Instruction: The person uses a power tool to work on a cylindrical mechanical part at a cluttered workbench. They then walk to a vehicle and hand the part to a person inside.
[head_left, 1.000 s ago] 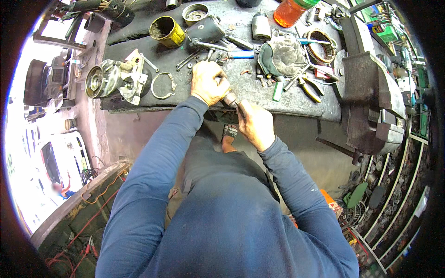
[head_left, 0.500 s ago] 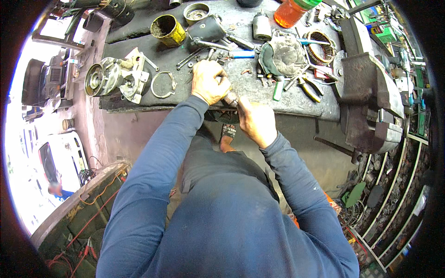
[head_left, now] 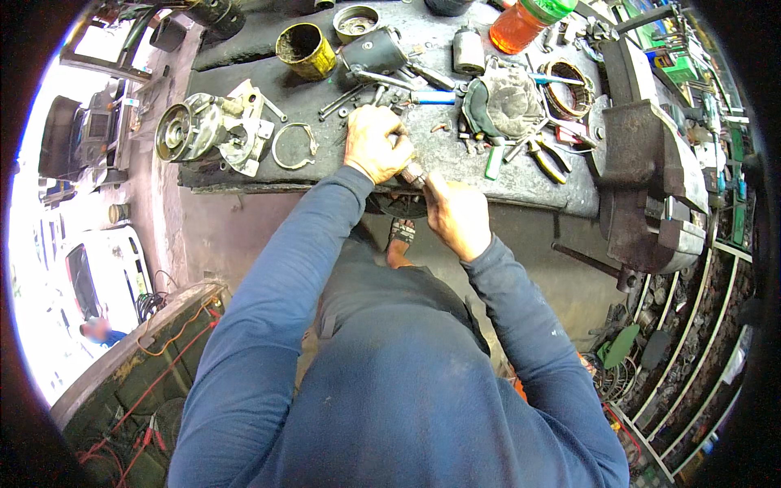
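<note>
Keeping much the same pose as half a second ago, only slightly further right in frame. Holding a small cylindrical part (head_left: 413, 174), rough-looking, just above frame centre, left hand (head_left: 377, 145) grip curled snugly round it; meeting its lower end with the right hand (head_left: 458, 216), can't judge whether pinched. Can see beyond, on the black-stained bench (head_left: 522, 185), a grimy yellow can (head_left: 307, 55).

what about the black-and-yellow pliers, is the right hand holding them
No, the pliers lie on the dark workbench, clear of the right hand.
</note>
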`<action>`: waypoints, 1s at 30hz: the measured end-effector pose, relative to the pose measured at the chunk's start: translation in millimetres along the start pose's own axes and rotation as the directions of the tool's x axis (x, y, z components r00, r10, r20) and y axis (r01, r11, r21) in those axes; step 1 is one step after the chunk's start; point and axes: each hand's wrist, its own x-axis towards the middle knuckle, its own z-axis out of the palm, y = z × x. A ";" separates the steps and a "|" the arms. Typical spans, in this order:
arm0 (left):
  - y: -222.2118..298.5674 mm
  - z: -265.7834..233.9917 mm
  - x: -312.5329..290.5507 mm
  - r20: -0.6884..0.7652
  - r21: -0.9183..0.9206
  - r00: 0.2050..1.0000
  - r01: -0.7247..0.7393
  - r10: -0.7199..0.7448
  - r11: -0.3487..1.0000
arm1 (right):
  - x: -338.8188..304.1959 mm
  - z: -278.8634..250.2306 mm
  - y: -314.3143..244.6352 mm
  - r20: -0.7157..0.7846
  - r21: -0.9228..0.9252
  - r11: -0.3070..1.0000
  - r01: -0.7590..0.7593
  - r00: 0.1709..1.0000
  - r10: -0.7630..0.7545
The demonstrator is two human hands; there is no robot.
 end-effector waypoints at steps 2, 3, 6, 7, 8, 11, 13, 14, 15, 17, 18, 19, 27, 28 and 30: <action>-3.0 -1.5 1.2 0.004 0.004 1.000 -0.011 0.011 1.000 | 10.2 11.0 2.0 -0.106 0.035 0.998 0.056 0.993 -0.052; -2.4 -0.3 1.9 -0.015 0.014 0.999 -0.036 0.036 0.999 | 12.9 14.7 3.0 -0.160 0.051 0.995 0.087 0.984 -0.077; 1.3 -1.1 0.6 -0.024 0.062 0.996 -0.086 0.088 0.994 | 0.1 15.8 3.0 -0.143 0.157 0.987 -0.028 0.988 0.051; 0.5 -5.1 -0.2 0.003 0.087 0.996 -0.091 0.091 0.992 | -2.0 15.5 2.0 -0.142 0.168 0.985 -0.041 0.988 0.065; -0.2 -6.5 1.0 0.026 0.111 0.995 -0.100 0.097 0.989 | -1.9 12.7 0.8 -0.116 0.163 0.985 -0.056 0.990 0.076; 2.1 -2.9 2.3 0.004 0.018 0.996 -0.092 0.092 0.996 | -1.5 3.6 -1.7 -0.065 0.138 0.987 -0.085 0.993 0.094; 0.4 -0.6 5.5 -0.034 -0.034 0.998 -0.046 0.045 0.998 | -3.7 1.4 1.2 -0.064 0.111 0.991 -0.078 0.994 0.085; -1.6 -1.9 7.3 -0.029 -0.056 0.999 -0.025 0.024 0.998 | -0.4 0.5 0.3 -0.051 0.123 0.986 -0.113 0.991 0.120; -2.3 -2.6 7.2 -0.024 -0.077 1.000 -0.004 0.003 0.997 | -0.6 -1.0 -1.0 -0.049 0.135 0.984 -0.119 0.991 0.126; 0.4 -3.4 3.5 0.044 -0.021 0.999 0.015 -0.014 1.000 | 0.8 -2.1 -3.9 -0.048 0.163 0.979 -0.124 0.990 0.133; 2.1 -2.5 4.2 0.059 0.009 0.998 0.018 -0.018 1.000 | 0.3 -0.9 -5.1 -0.077 0.167 0.980 -0.106 0.990 0.120; 2.6 -3.3 4.8 0.072 0.039 0.997 0.020 -0.023 0.999 | -2.0 1.1 -5.8 -0.106 0.171 0.981 -0.087 0.989 0.106; 13.0 -8.6 14.2 0.253 0.213 0.953 0.115 -0.169 0.970 | 3.5 7.1 -6.7 -0.095 0.128 0.988 -0.090 0.990 0.102; 15.9 -8.0 14.9 0.264 0.232 0.947 0.125 -0.186 0.965 | -0.7 3.5 -5.7 -0.083 0.141 0.985 -0.100 0.990 0.113; 14.3 -5.2 13.7 0.241 0.247 0.952 0.125 -0.186 0.961 | -2.8 -3.1 -5.5 -0.020 0.175 0.974 -0.142 0.989 0.148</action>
